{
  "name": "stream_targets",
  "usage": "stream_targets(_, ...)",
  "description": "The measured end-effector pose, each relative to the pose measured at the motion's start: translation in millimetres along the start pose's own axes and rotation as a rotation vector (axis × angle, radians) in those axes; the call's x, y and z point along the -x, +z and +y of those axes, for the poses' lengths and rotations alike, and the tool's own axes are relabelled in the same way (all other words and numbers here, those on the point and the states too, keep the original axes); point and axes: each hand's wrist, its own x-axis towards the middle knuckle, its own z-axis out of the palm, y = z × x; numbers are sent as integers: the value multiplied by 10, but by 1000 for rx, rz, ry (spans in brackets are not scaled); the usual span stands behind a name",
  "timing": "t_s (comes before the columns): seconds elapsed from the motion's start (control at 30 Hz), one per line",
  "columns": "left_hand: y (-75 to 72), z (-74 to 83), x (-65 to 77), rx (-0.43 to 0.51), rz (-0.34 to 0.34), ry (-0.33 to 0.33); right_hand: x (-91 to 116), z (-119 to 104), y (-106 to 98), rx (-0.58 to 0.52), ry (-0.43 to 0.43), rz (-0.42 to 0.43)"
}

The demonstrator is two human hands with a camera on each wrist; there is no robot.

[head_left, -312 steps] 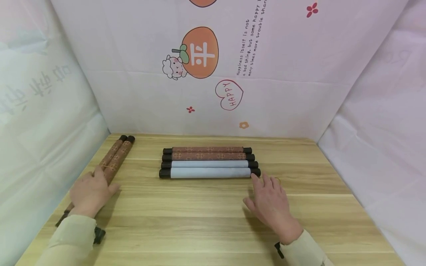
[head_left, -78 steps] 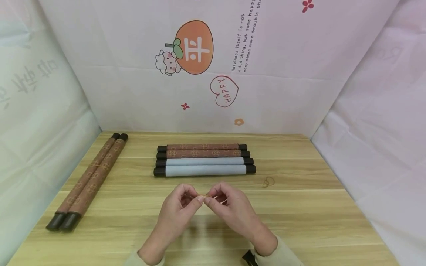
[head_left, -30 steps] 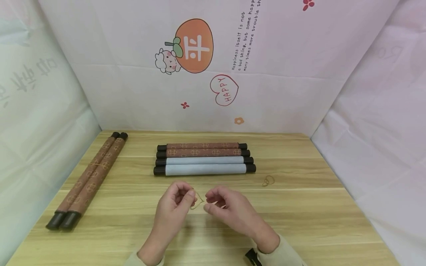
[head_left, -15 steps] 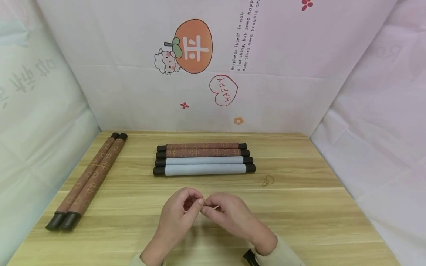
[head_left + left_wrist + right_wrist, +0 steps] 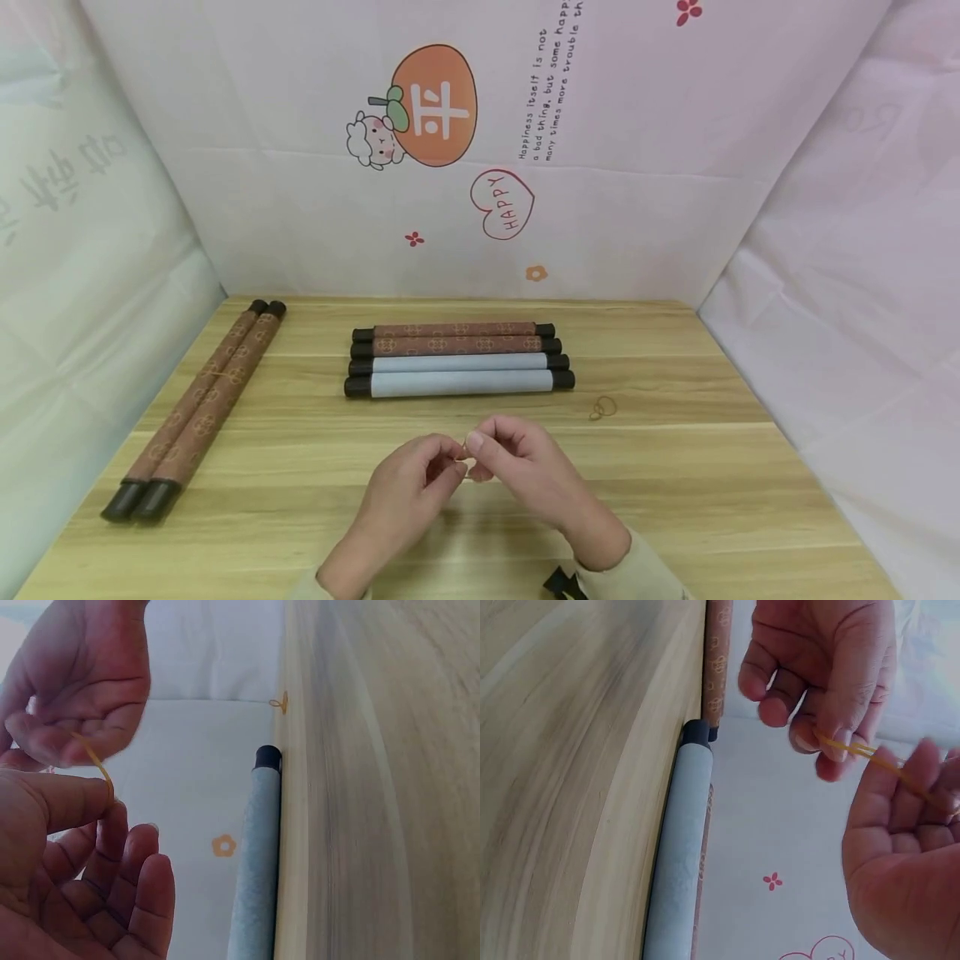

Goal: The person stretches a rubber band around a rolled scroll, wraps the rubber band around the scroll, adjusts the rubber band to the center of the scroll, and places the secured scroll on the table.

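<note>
A thin yellow rubber band point(image 5: 877, 759) is stretched between my two hands, low over the middle of the table. My left hand point(image 5: 411, 487) pinches one part of it between thumb and fingertip. The thumb and fingers of my right hand point(image 5: 531, 473) hold the other part, partly hidden by the fingers. Just beyond the hands lie two pale blue scrolls point(image 5: 461, 383) with black end knobs, side by side. Two brown patterned scrolls point(image 5: 457, 345) lie against them behind. None of these scrolls is touched by a hand.
At the left, two longer-looking brown scrolls point(image 5: 197, 408) lie slanted together, a thin band around their middle. Loose rubber bands point(image 5: 604, 407) lie right of the central scrolls. White printed cloth point(image 5: 615, 225) rises behind and beside the wooden table point(image 5: 712, 500).
Earlier my left hand lay on the brown pair and my right hand near the blue scrolls. Both then came together with a rubber band; just now the right thumb and fingers have shifted upward.
</note>
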Motion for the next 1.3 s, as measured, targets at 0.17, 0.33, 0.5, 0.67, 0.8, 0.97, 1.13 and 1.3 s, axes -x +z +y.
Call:
stream_targets(0.17,-31,13,-22,18,-12,-34,2,-2,25,-57,-77,-36)
stream_targets(0.33,-38,26,-72,65,-73,-37,-8,8,31,-82,-100,-27)
stream_targets(0.5,-27,15,-138,39,-109,6,-7,4,23,-103,-103,-6)
stream_targets(0.67,-38,4,-205,78,-141,44,-12,18,12,-116,-106,24)
stream_targets(0.8,-63,4,-271,108,-199,59,-4,42,-1,-104,-115,21)
stream_targets(0.97,-141,-5,-371,85,-237,58,9,55,-39,-82,-91,38)
stream_targets(1.13,-250,-52,-487,29,-223,54,19,65,-64,-73,-60,49)
stream_targets(1.3,-311,-126,-632,-97,-187,107,22,77,-70,-59,-33,53)
